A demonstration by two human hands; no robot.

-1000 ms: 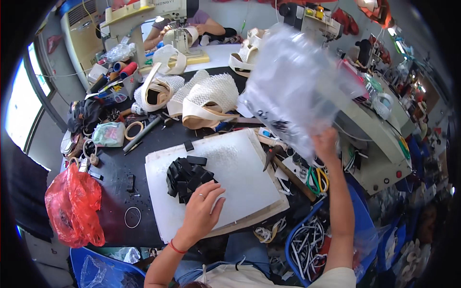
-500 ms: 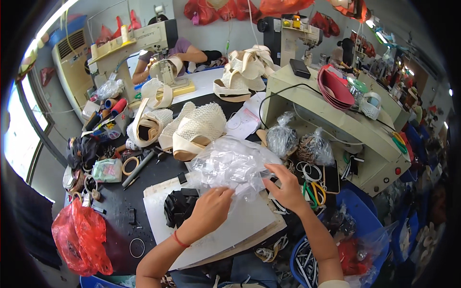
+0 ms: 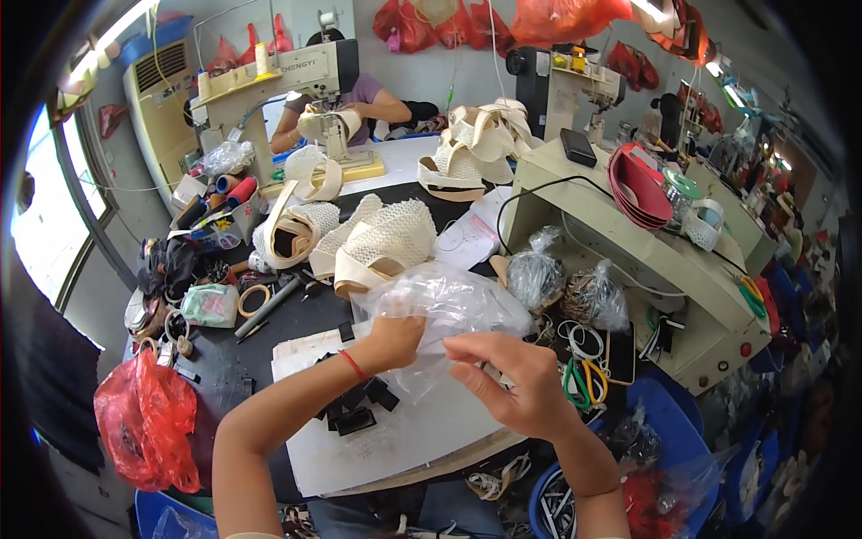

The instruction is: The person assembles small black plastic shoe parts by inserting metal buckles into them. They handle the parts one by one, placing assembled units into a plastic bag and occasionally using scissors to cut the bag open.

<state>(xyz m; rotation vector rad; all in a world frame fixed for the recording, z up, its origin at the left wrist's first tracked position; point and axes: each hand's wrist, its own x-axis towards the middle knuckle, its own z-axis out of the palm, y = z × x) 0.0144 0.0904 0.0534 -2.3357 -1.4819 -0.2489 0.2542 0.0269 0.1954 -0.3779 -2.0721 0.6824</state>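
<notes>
Clear bag (image 3: pixel 462 301) overlaps white board (image 3: pixel 422 440) on black workshop table (image 3: pixel 215 355).

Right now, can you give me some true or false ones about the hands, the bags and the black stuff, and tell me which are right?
1. The left hand is at the clear bag. True.
2. The right hand is inside the red bag. False: it is by the clear bag.
3. The black pile lies on the white board. True.
4. The red bag is right of the black pile. False: it is on the left.
5. The left hand's wrist wears a red band. True.
</notes>
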